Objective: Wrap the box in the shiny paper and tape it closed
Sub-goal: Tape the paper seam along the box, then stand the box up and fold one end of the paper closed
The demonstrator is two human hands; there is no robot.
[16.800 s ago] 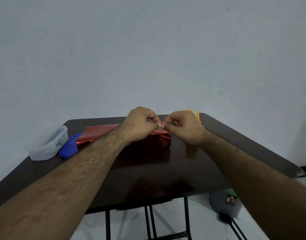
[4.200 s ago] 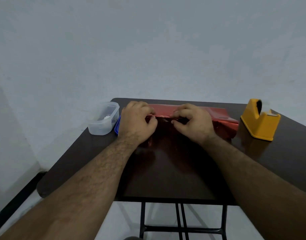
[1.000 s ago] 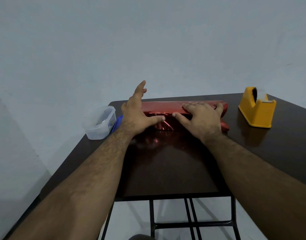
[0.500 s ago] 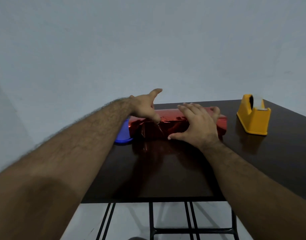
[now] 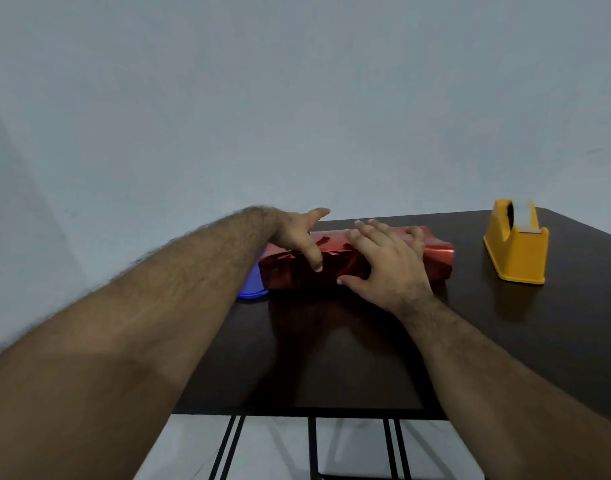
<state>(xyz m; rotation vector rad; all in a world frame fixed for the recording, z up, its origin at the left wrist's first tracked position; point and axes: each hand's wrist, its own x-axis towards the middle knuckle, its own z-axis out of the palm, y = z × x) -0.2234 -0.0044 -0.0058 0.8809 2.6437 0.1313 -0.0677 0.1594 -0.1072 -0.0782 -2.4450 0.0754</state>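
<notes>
Wrapped box [image 5: 435,254] under both flat hands

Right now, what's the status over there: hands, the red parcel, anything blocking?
Left hand and right hand flat on red wrapped box, fingers straight. Tape dispenser to the right, untouched. Blue lid against box's left end; nothing blocking.

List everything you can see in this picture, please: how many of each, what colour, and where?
wrapped box: one, shiny red paper, far middle of the table
tape dispenser: one, yellow, far right of the table
lid: one, blue, mostly hidden beside the box's left end
table: one, dark brown, black legs, in front of a pale wall
left hand: one, fingers straight, resting on the box's left part
right hand: one, fingers spread, pressing on the box's middle
</notes>
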